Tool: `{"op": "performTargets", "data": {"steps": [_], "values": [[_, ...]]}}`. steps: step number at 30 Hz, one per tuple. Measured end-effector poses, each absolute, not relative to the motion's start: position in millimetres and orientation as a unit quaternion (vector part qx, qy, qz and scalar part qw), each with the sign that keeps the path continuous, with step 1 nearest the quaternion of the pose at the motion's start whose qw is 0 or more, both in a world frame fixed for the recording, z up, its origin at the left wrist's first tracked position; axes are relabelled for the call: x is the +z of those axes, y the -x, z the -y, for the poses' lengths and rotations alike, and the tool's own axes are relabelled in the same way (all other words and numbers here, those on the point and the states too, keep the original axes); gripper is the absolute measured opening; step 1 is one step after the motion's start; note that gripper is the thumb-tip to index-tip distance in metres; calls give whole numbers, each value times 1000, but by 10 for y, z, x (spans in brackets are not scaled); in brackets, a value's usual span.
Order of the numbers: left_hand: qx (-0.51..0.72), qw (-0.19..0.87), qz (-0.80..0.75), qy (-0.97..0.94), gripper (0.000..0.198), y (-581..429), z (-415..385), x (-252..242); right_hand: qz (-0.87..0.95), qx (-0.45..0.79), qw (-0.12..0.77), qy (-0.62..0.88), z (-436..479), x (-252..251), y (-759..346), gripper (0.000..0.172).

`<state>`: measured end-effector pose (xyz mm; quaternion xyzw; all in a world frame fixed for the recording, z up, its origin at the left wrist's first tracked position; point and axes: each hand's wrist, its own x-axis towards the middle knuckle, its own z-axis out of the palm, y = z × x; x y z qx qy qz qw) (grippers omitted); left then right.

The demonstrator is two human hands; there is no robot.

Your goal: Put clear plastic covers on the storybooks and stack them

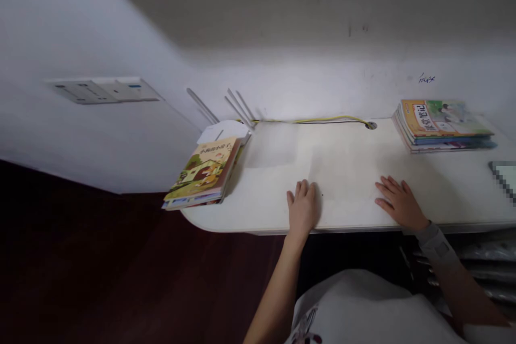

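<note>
White wall (pixel 282 72) behind, dim up top; white desk (pixel 342 172) against it, rounded at the left end, both hands at its front part; left book stack (pixel 203 169) sits on that rounded end, poking past the edge; right book stack (pixel 445 121) near the wall at the far side; white router (pixel 223 130) just behind the left stack, grey antennas up; socket panel (pixel 105 90) on the side wall; right hand (pixel 401 204) near the front edge, fingers spread, palm down, nothing held; left hand (pixel 302 207) on the desk top, fingers loosely bent with small gaps, nothing held; grey wristband (pixel 435 242) on the right wrist; yellow cable (pixel 298 121) along the wall into a round hole (pixel 371 125); dark scribble (pixel 426 79) above.
</note>
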<state>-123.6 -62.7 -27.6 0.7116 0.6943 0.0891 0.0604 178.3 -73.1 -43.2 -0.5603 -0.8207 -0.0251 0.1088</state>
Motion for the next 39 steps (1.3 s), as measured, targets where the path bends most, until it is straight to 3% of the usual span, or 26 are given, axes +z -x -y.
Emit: {"op": "performTargets", "data": {"steps": [5, 9, 16, 20, 26, 31, 35, 39], "values": [[101, 59, -690, -714, 53, 1235, 615, -307, 822, -39, 121, 555, 727, -453, -1797, 47], [185, 66, -685, -702, 48, 1248, 606, -379, 816, -50, 156, 555, 730, -496, -1815, 48], [460, 23, -592, -661, 35, 1310, 698, -431, 762, -21, 328, 558, 716, -591, -1942, 50], [505, 2, -533, -679, 26, 1290, 773, -493, 726, 13, 379, 573, 695, -621, -2011, 51], [400, -41, -590, -701, 26, 1747, 471, -220, 730, 30, 364, 578, 679, -635, -2040, 56], [222, -113, -789, -562, 48, 2688, -18, 289, 729, 41, 348, 588, 665, -653, -2064, 56], [104, -47, -868, -484, 55, 3137, -183, 341, 726, 34, 346, 594, 655, -708, -2089, 59], [88, -40, -877, -471, 54, 3137, -145, 188, 731, 28, 335, 593, 641, -744, -2103, 59]]}}
